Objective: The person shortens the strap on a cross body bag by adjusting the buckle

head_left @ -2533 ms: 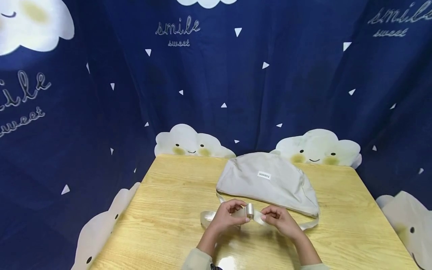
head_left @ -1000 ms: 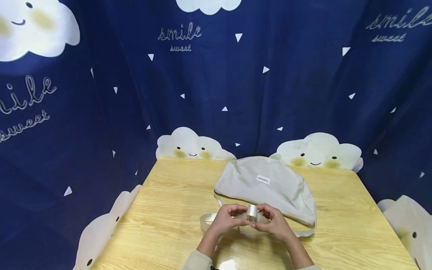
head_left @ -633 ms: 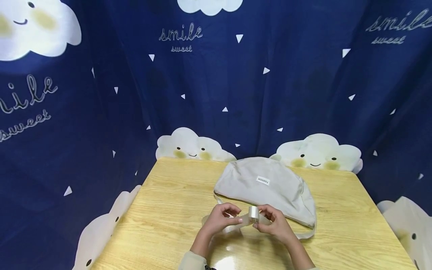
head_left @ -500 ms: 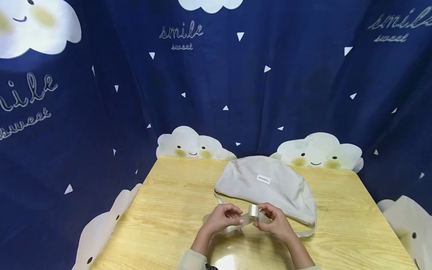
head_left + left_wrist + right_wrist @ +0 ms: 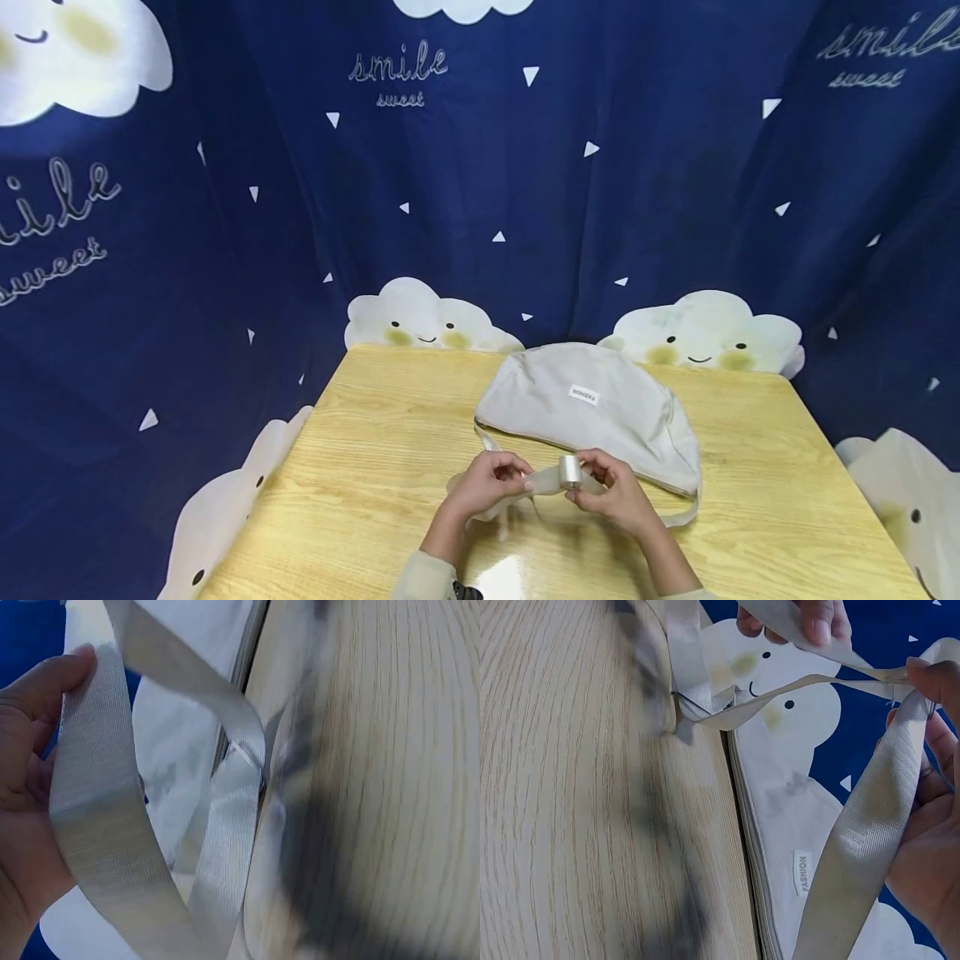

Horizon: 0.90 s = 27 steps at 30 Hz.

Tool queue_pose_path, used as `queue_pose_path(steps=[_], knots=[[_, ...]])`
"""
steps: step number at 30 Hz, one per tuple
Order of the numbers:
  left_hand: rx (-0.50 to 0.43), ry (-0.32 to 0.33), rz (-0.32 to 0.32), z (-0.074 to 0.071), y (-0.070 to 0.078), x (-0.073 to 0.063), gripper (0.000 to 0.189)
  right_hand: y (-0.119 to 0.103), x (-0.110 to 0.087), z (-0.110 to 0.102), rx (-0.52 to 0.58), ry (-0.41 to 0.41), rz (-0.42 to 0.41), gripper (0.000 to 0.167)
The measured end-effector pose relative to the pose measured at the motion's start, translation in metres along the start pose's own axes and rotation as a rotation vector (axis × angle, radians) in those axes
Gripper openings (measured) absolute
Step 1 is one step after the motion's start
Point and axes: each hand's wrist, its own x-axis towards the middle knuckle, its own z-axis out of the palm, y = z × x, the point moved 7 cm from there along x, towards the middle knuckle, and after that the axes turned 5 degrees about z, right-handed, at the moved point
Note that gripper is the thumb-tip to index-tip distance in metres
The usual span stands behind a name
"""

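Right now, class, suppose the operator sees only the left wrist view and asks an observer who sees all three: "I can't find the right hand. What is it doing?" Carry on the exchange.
Observer: In the head view, the right hand pinches the strap.

Operator: I see only a pale, plain part of the bag. Does it carry any writing?

Observer: Yes, the right wrist view shows a white label on the bag, reading FASHION.

Operator: And the blue backdrop, is it plain?

Observer: No, in the head view the blue backdrop bears the word "smile" in more than one place.
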Motion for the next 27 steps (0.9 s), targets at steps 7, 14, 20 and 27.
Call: queue_pose_path(steps=[7, 14, 20, 27], knots=[[0.023, -0.008, 0.001, -0.017, -0.016, -0.009, 0.012, 0.012, -0.002, -0.006, 0.011, 0.016, -0.01, 0.045], [0.054, -0.04, 0.02, -0.017, -0.011, -0.007, 0.017, -0.01, -0.002, -0.002, 0.01, 0.004, -0.008, 0.043], [0.068, -0.048, 0.023, 0.001, -0.008, 0.002, 0.025, 0.003, 0.0, -0.002, 0.033, -0.007, 0.005, 0.043], [0.08, -0.018, 0.002, 0.018, -0.007, 0.009, 0.023, 0.015, 0.0, -0.001, 0.058, -0.011, 0.003, 0.043]])
